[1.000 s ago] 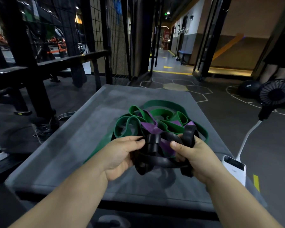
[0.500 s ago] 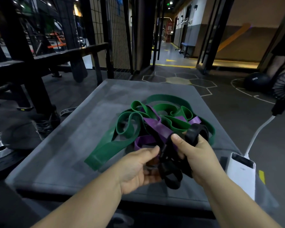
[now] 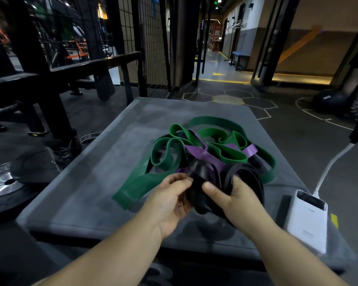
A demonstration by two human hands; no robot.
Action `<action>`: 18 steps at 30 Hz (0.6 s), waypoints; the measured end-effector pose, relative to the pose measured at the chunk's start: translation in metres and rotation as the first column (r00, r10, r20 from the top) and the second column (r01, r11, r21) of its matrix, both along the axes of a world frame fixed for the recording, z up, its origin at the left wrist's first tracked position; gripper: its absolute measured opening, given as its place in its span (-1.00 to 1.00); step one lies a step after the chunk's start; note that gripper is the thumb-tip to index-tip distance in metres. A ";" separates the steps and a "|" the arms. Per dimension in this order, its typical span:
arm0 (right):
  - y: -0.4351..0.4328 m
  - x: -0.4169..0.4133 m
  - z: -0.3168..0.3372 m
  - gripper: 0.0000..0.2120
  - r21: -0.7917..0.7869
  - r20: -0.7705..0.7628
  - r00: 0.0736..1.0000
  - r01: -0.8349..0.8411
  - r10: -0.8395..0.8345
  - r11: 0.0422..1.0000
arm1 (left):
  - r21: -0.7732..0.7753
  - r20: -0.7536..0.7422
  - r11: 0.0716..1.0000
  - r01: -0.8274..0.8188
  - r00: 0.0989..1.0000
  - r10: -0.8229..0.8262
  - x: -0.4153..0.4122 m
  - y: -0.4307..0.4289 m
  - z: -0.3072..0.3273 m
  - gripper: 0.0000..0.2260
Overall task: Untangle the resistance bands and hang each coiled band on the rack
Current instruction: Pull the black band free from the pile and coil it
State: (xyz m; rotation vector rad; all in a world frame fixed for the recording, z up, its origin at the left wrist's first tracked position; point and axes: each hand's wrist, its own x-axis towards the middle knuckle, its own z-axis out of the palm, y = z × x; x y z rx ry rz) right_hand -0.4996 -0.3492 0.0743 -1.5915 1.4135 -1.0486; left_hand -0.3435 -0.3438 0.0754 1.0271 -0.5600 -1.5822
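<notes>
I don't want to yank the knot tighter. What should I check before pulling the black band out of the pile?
1. Both hands have a grip on the black band: ok. The left hand pinches a fold and the right hand holds the coils.
2. Black band free of the purple band: not ok. A purple strip runs between its loops.
3. Black band free of the green band: cannot tell. The two overlap on the right.
4. Power bank clear of the pile: ok. It lies apart at the right edge of the pad.
</notes>
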 end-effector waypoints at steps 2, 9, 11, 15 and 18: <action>0.002 0.004 -0.003 -0.32 0.025 -0.028 0.999 -0.029 0.030 0.999 | -0.078 0.143 0.997 0.020 0.990 -0.009 0.001 0.002 0.002 -0.91; 0.002 0.005 -0.003 -0.55 0.033 0.067 0.997 -0.030 0.027 0.999 | -0.130 0.467 0.980 0.154 0.881 -0.076 0.006 0.004 -0.003 -0.82; 0.003 0.005 -0.002 -0.42 0.049 0.099 0.995 -0.027 0.022 0.998 | -0.126 0.545 0.982 0.140 0.837 -0.050 0.007 0.004 -0.006 -0.80; 0.004 0.007 -0.002 -0.29 0.038 0.145 0.989 -0.018 0.012 0.999 | -0.163 0.636 0.976 0.147 0.772 -0.010 0.009 0.002 -0.006 -0.76; 0.005 0.005 0.000 -0.28 0.032 0.085 0.995 -0.054 0.051 0.998 | -0.168 0.660 0.977 0.134 0.751 0.010 0.008 0.003 -0.003 -0.72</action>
